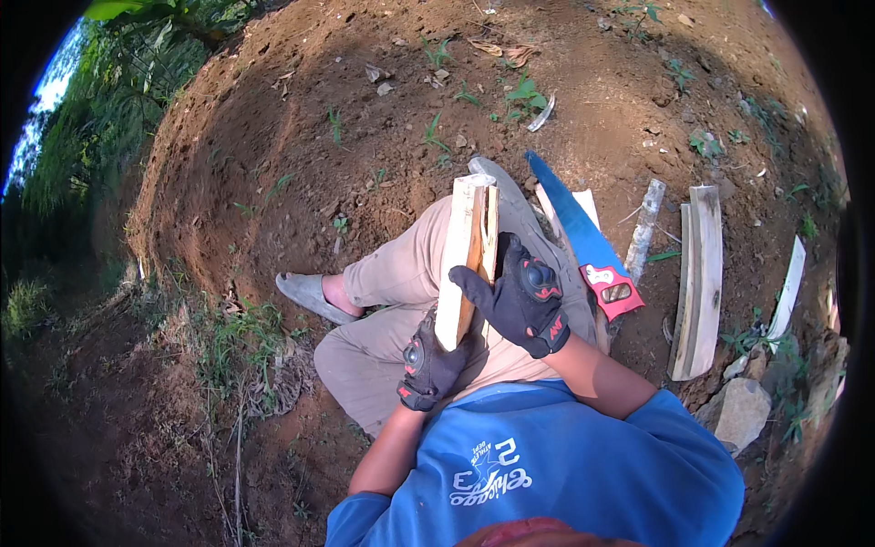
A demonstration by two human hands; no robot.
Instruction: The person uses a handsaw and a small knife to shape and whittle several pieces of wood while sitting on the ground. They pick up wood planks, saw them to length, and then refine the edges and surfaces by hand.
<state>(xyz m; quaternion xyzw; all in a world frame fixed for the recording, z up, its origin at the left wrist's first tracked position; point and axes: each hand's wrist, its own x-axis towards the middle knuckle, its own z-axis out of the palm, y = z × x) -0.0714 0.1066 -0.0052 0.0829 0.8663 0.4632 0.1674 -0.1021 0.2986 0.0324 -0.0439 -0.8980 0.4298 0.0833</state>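
Note:
I sit on bare earth in a blue shirt and beige trousers, wearing black gloves. My left hand [430, 363] grips the lower end of a pale split piece of wood [466, 239] that stands upright over my lap. My right hand [516, 294] lies against the wood's right side, fingers spread across it. A second thin strip sits flush against the wood's right edge. A hand saw [581, 235] with a blue blade and red handle rests on the ground just right of my knee.
Several split wood slats [697, 278] lie on the soil at the right, with a grey stone [740, 407] below them. A grey sandal [308, 294] is on my left foot. Grass and plants [109, 109] border the dirt at the left.

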